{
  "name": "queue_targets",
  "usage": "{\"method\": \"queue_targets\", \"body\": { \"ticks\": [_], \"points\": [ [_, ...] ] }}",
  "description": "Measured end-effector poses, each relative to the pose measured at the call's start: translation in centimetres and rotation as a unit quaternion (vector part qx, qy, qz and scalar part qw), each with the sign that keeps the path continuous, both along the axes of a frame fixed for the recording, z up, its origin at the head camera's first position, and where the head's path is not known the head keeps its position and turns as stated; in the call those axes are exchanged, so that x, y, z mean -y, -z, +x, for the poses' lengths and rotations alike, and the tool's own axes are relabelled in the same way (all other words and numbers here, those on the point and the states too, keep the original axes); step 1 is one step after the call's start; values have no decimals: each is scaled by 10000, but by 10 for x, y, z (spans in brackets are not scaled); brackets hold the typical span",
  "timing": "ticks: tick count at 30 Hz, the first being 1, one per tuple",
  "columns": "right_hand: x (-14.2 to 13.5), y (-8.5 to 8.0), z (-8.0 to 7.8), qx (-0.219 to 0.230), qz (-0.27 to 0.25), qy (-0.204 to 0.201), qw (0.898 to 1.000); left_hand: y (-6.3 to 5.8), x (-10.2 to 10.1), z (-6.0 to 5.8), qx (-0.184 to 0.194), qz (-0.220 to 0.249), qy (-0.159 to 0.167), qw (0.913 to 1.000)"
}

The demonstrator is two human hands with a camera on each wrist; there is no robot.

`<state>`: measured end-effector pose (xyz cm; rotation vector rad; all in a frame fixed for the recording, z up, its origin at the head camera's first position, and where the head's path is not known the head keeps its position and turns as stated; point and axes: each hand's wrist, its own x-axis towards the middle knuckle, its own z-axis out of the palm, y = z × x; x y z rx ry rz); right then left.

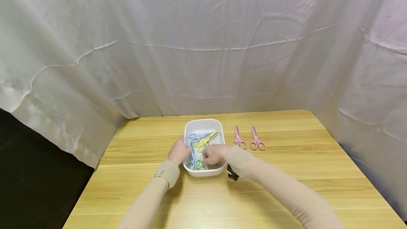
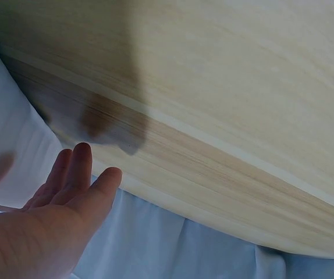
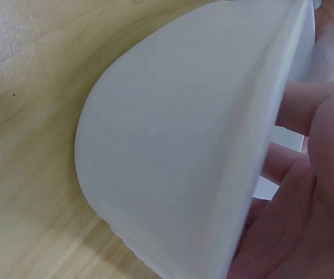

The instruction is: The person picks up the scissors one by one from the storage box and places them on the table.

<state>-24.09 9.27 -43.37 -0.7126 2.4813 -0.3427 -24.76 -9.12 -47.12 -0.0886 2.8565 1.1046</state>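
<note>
A white plastic bin [image 1: 205, 173] stands on the table with several scissors inside. Yellow scissors [image 1: 206, 140] lie across blue scissors [image 1: 195, 137] at its far end; more blue scissors [image 1: 193, 158] and some green handles [image 1: 199, 164] show nearer the front. My left hand [image 1: 179, 150] is at the bin's left wall. In the left wrist view its fingers [image 2: 81, 160] look fairly straight, with the thumb apart. Over the right rim, my right hand [image 1: 214, 154] reaches down into the bin with bent fingers. Its fingertips, and anything between them, are hidden.
Two pairs of pink scissors, one closer [image 1: 238, 139] to the bin and one farther right [image 1: 256, 140], lie side by side on the wooden table [image 1: 295, 158]. A grey curtain [image 1: 203, 73] hangs behind the table and along its sides.
</note>
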Motion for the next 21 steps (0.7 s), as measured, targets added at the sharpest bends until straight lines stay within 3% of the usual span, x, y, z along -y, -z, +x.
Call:
{"method": "queue_targets", "body": {
  "ticks": [11, 21],
  "points": [
    [-2, 2, -3, 48, -348, 32, 9994, 0, 0, 1, -32, -1, 7, 10000],
    [-3, 4, -7, 92, -928, 364, 9950, -1, -1, 3, -166, -23, 22, 9999]
  ]
}}
